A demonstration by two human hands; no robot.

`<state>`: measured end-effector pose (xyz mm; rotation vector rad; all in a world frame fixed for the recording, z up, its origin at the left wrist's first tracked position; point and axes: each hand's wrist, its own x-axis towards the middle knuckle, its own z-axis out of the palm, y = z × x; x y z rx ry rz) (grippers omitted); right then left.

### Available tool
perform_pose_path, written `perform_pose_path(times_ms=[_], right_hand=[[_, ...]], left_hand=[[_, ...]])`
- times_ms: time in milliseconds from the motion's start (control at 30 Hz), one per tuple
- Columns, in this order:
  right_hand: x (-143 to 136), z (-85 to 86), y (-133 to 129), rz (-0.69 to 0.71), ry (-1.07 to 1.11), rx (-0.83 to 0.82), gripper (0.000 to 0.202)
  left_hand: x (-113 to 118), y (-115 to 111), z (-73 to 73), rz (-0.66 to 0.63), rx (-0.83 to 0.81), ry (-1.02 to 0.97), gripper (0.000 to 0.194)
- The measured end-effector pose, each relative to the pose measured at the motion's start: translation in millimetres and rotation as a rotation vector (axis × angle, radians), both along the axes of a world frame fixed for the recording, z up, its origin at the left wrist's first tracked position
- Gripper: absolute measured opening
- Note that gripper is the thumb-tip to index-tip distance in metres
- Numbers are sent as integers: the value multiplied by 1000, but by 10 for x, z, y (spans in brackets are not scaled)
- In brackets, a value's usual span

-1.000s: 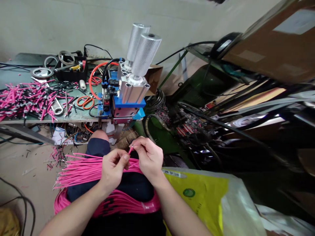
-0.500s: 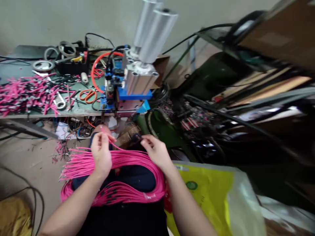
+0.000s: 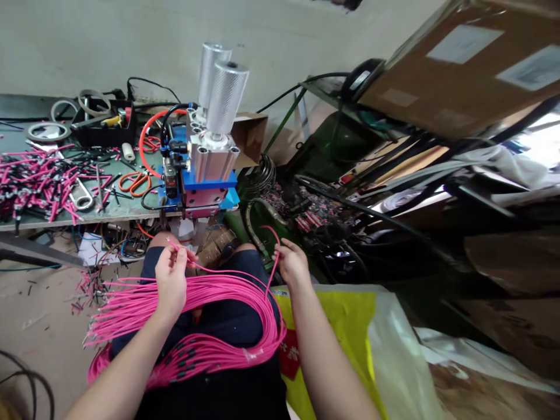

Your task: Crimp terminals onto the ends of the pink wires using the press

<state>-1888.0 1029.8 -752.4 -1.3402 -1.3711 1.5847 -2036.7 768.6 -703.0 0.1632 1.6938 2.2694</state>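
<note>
Across my lap lies a looped bundle of pink cables [image 3: 219, 290], with bare-looking tips fanned out at the left and black sleeves on the nearer strands. My left hand [image 3: 172, 274], above the bundle's left part, pinches one pink cable [image 3: 223, 270] close to its tip. My right hand [image 3: 290, 261], raised past the bundle's right bend, has its fingers closed on a pink cable [image 3: 273, 273] whose free end curls up and to the left. Whether both hands hold the same cable I cannot tell.
A workbench [image 3: 118, 217] ahead carries a pneumatic press [image 3: 210, 157], orange-handled scissors [image 3: 135, 184], tape rolls [image 3: 48, 132] and a pile of short pink and black pieces [image 3: 39, 181]. A yellow bag [image 3: 336, 326] lies at my right. Cardboard boxes [image 3: 420, 76] stand at upper right.
My right hand has moved from above the bundle outward to the right, and a pink cable end now stands up from its fingers. My left hand still pinches a cable. The view has shifted.
</note>
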Motion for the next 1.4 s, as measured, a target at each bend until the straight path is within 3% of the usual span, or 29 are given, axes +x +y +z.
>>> perform_pose_path(times_ms=[133,233,333,400,500,633,800,933,1133,1300,1400], right_hand=[[61,522,108,10,305,-38,45],[72,979,120,11,503,31,47],[33,1362,-54,1,636,242,43],[-12,1475,-305,80,622,336,39],[-61,1374,-794,336,483,328,41],[-28,1017,-1340,590,222,447,47],[3,784,-1607,813,88,593,46],[-42,709,-1661,861,42,608,44],[-96,612,-1727,870,26,547,45],[-139,607,-1653,885,85,595,37],[-181,717,-1527,779,157,627,29]], left_hand=[[123,23,78,-172,12,52,32],[218,41,240,-279,22,128,28],[289,91,470,-345,39,218,26],[317,158,618,-384,29,275,27],[330,285,777,-382,20,267,31],[297,378,868,-317,70,163,39],[213,304,853,-262,131,90,38],[162,224,772,-198,87,38,34],[109,154,650,-202,106,-49,39],[74,95,677,-252,219,-118,38],[65,79,719,-304,246,-183,41]])
